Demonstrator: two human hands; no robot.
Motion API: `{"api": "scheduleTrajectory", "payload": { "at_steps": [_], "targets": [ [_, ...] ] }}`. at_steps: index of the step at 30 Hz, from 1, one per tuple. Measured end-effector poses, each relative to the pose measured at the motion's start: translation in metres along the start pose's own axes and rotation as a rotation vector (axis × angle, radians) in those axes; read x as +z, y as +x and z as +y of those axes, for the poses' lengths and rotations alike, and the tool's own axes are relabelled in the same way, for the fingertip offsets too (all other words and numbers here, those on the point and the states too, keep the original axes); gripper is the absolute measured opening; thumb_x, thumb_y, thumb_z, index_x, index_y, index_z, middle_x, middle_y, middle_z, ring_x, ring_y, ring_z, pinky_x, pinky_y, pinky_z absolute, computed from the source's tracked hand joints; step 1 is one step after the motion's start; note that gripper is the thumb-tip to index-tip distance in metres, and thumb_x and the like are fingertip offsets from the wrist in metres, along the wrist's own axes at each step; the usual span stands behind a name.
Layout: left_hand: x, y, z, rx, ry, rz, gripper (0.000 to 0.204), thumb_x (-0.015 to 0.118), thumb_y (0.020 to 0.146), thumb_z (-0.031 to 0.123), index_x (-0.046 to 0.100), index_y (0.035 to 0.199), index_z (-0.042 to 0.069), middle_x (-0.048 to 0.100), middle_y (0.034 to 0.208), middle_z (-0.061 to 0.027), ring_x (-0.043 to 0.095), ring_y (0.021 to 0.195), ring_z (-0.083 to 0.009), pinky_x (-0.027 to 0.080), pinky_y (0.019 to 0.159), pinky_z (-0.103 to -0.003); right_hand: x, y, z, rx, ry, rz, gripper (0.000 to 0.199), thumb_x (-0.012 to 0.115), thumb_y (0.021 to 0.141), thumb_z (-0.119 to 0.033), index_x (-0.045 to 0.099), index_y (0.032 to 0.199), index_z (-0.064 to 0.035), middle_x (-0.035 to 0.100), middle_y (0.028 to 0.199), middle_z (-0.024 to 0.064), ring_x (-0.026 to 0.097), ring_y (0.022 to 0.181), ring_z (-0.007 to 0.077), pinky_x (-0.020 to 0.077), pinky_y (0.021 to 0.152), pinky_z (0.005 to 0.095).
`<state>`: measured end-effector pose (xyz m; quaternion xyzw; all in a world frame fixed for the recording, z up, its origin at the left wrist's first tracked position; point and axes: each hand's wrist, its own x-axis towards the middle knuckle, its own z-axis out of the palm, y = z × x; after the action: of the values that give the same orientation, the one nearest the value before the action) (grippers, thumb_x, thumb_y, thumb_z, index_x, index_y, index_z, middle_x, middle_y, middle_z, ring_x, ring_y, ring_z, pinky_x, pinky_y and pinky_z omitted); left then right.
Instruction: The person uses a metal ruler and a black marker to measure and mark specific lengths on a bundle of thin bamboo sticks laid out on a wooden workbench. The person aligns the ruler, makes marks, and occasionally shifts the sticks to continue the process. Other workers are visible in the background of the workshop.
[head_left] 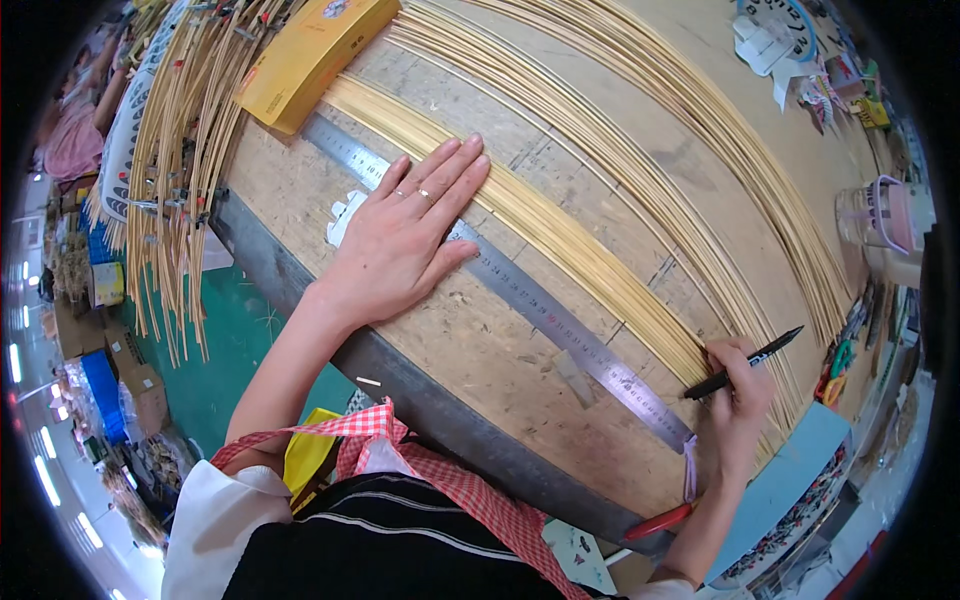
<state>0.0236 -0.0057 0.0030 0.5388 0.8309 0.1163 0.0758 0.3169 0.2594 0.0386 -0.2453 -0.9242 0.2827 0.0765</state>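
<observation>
My left hand (400, 240) lies flat with fingers spread. Its palm covers part of a long steel ruler (535, 302), and its fingertips rest on a flat row of thin pale wooden sticks (570, 250). At the right end of that row, my right hand (740, 390) grips a black marker pen (772, 346), the pen's lower end near the sticks. A purple ribbon (690, 470) hangs from the ruler's near end. The far end of the row meets a yellow box (315, 62).
More sticks (590, 150) lie in curved bundles across the wooden table (440, 350). Clipped sticks (165, 200) hang over its left side. A red-handled tool (658, 522) sits at the front edge, near a blue sheet (790, 490). Scissors (838, 365) and a clear container (880, 225) stand right.
</observation>
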Motion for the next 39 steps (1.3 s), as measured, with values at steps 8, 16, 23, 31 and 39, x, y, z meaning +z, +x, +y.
{"api": "scheduleTrajectory", "payload": {
  "at_steps": [8, 16, 23, 31, 39],
  "targets": [
    [-0.003, 0.003, 0.004, -0.028, -0.016, -0.016, 0.076, 0.057, 0.096, 0.035, 0.029, 0.162, 0.01, 0.027, 0.168, -0.0104, 0.027, 0.155, -0.0326, 0.023, 0.123, -0.055, -0.004, 0.007, 0.003, -0.05, 0.005, 0.03, 0.033, 0.052, 0.068, 0.016, 0.063, 0.094, 0.001, 0.062, 0.088, 0.0149, 0.064, 0.079, 0.031, 0.0485, 0.07, 0.0366],
    [-0.002, 0.004, 0.007, -0.036, 0.032, -0.008, 0.076, 0.06, 0.095, 0.033, 0.03, 0.161, 0.01, 0.029, 0.167, -0.01, 0.028, 0.154, -0.0321, 0.024, 0.123, -0.054, -0.017, 0.108, 0.039, -0.217, -0.101, 0.285, 0.02, 0.06, 0.078, 0.009, 0.064, 0.094, -0.0017, 0.063, 0.084, 0.0144, 0.063, 0.08, 0.0332, 0.0481, 0.072, 0.0404],
    [-0.002, 0.005, 0.007, -0.04, -0.004, -0.03, 0.078, 0.061, 0.092, 0.029, 0.03, 0.161, 0.009, 0.028, 0.168, -0.0109, 0.027, 0.154, -0.0342, 0.02, 0.124, -0.054, -0.012, 0.154, 0.058, -0.163, -0.32, 0.196, 0.019, 0.06, 0.079, 0.008, 0.061, 0.094, -0.0041, 0.062, 0.089, 0.0166, 0.063, 0.09, 0.0378, 0.0474, 0.075, 0.0477],
    [-0.005, 0.003, 0.005, -0.029, -0.042, -0.033, 0.077, 0.061, 0.093, 0.03, 0.03, 0.16, 0.007, 0.028, 0.168, -0.0128, 0.028, 0.154, -0.0337, 0.023, 0.123, -0.055, -0.027, 0.131, 0.044, -0.164, -0.245, 0.336, 0.02, 0.055, 0.084, 0.01, 0.059, 0.099, -0.0023, 0.062, 0.088, 0.0168, 0.062, 0.081, 0.034, 0.0488, 0.074, 0.042],
    [-0.003, 0.002, 0.0, 0.012, -0.036, -0.009, 0.077, 0.06, 0.096, 0.035, 0.029, 0.161, 0.008, 0.027, 0.168, -0.0113, 0.028, 0.154, -0.0323, 0.024, 0.123, -0.056, -0.015, 0.027, 0.03, -0.208, 0.047, 0.233, 0.03, 0.058, 0.081, 0.016, 0.066, 0.106, -0.0002, 0.062, 0.095, 0.0134, 0.062, 0.084, 0.0214, 0.0476, 0.075, 0.0276]
  ]
}}
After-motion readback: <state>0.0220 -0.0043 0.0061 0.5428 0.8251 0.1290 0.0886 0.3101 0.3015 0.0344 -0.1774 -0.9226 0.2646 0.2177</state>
